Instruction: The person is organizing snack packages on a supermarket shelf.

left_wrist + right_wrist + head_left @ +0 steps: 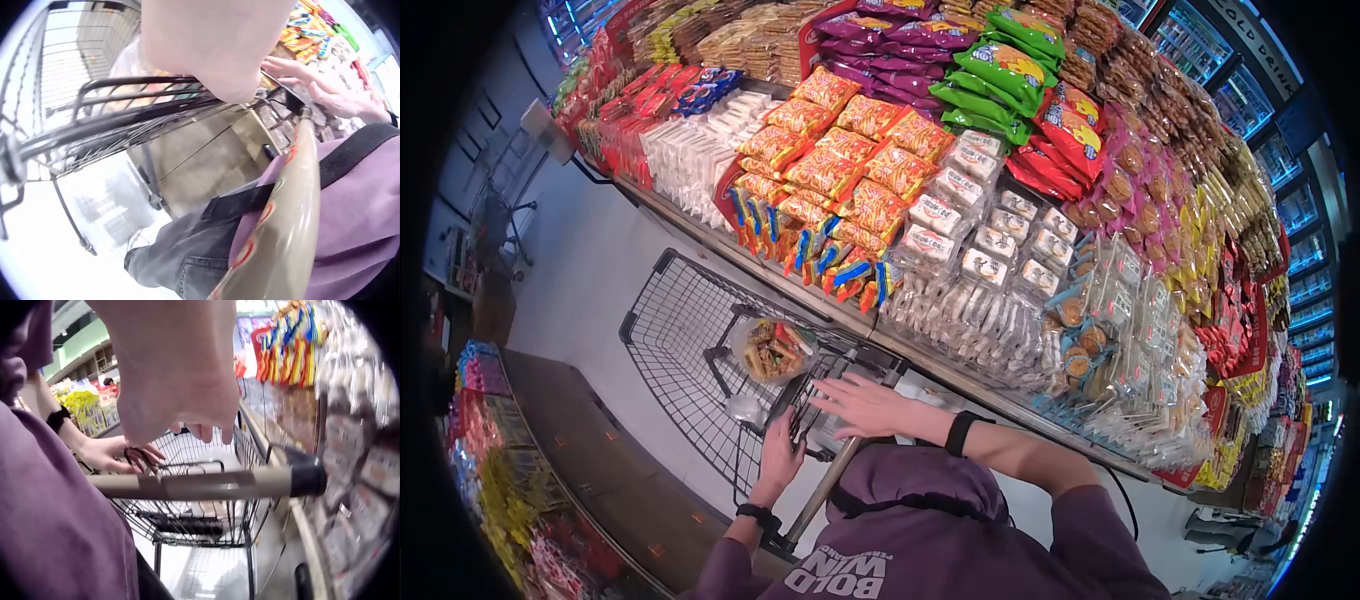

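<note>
A black wire shopping cart stands in front of the person, with a pale handlebar across its near end. My right hand hovers over the handlebar, fingers extended and nothing in them. The left hand is at the near rim of the cart, its loosely bent fingers right at a black wire loop. In the basket, a clear plastic bag of wrapped snacks sits just beyond both hands. A small clear plastic bag lies closer to the left hand.
A long display stand to the right bears orange snack packs, white-labelled packs and green bags. Its front edge runs close along the cart. On the left is a lower brown shelf with colourful packets; pale floor lies between.
</note>
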Tool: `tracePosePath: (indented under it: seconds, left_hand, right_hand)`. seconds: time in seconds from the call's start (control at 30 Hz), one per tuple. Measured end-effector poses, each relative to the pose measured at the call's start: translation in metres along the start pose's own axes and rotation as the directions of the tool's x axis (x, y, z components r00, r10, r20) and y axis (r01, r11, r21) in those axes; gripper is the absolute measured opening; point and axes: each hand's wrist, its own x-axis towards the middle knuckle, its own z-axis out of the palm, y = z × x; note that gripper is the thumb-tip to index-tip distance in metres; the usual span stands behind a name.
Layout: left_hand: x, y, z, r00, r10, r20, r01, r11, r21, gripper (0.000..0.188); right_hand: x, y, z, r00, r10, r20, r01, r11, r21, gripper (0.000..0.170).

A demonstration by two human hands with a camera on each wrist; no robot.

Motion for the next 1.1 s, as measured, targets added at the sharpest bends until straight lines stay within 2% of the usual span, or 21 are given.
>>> tracePosePath:
  seconds: [0.07,0.1,0.13,0.27,0.37,0.5,0.63,0.77,0.83,0.87,0.9,0.97,1.0,1.03,1.1]
  left_hand:
    - [-0.034,-0.018,0.001,0.992,-0.123,0.04,0.12,0.99,0.071,0.057]
    - [-0.046,-0.024,0.0,0.983,-0.175,0.057,0.168,0.98,0.107,0.056]
    - [-0.052,-0.023,-0.003,0.986,-0.168,0.019,0.165,0.982,0.087,0.055]
    - [-0.054,-0.041,-0.007,0.982,-0.163,0.1,0.155,0.984,0.085,0.06]
    - [-0.041,-0.041,-0.009,0.938,-0.265,0.222,0.232,0.959,0.166,0.061]
    - [-0.045,-0.04,-0.008,0.951,-0.246,0.185,0.214,0.961,0.177,0.061]
    - [-0.047,-0.046,-0.003,0.972,-0.17,0.16,0.141,0.974,0.175,0.061]
    - [-0.047,-0.054,-0.001,0.971,-0.09,0.223,0.047,0.981,0.188,0.067]
    - [-0.048,-0.043,-0.003,0.973,-0.081,0.215,0.038,0.98,0.197,0.076]
    - [-0.05,-0.038,-0.002,0.987,-0.003,0.16,-0.024,0.986,0.167,0.078]
    - [-0.054,-0.034,-0.001,0.992,0.073,0.101,-0.087,0.987,0.137,0.079]
    - [-0.051,-0.029,0.004,0.95,0.303,0.078,-0.312,0.94,0.138,0.079]
    - [-0.049,-0.021,0.001,0.944,0.301,0.137,-0.315,0.944,0.097,0.078]
    - [-0.048,-0.007,-0.004,0.968,0.207,0.142,-0.228,0.961,0.154,0.067]
    - [-0.04,0.01,-0.02,0.971,0.236,-0.045,-0.237,0.971,-0.036,0.056]
  right_hand:
    - [0.007,0.003,0.044,0.997,0.049,-0.053,-0.045,0.996,0.074,0.064]
    - [0.007,-0.001,0.045,0.997,0.067,-0.047,-0.064,0.995,0.077,0.064]
    - [0.007,0.0,0.04,0.996,0.085,-0.04,-0.082,0.994,0.077,0.064]
    - [0.008,-0.003,0.036,0.982,0.186,0.007,-0.186,0.975,0.122,0.064]
    - [0.008,-0.004,0.033,0.966,0.257,0.013,-0.256,0.956,0.144,0.068]
    - [0.012,-0.007,0.031,0.938,0.345,0.042,-0.347,0.925,0.155,0.07]
    - [0.01,-0.012,0.037,0.912,0.409,-0.039,-0.401,0.906,0.14,0.07]
    - [0.005,-0.021,0.05,0.85,0.49,-0.196,-0.478,0.872,0.105,0.069]
    - [0.001,-0.026,0.054,0.827,0.509,-0.24,-0.502,0.86,0.092,0.067]
    - [-0.002,-0.032,0.059,0.784,0.496,-0.374,-0.494,0.863,0.108,0.055]
    - [-0.007,-0.038,0.065,0.747,0.505,-0.431,-0.5,0.855,0.135,0.05]
    - [-0.015,-0.044,0.072,0.664,0.509,-0.548,-0.505,0.846,0.174,0.04]
    - [-0.018,-0.048,0.076,0.598,0.498,-0.628,-0.491,0.847,0.204,0.031]
    - [-0.022,-0.051,0.079,0.593,0.504,-0.628,-0.502,0.841,0.201,0.031]
    - [-0.03,-0.059,0.082,0.57,0.527,-0.63,-0.53,0.822,0.209,0.032]
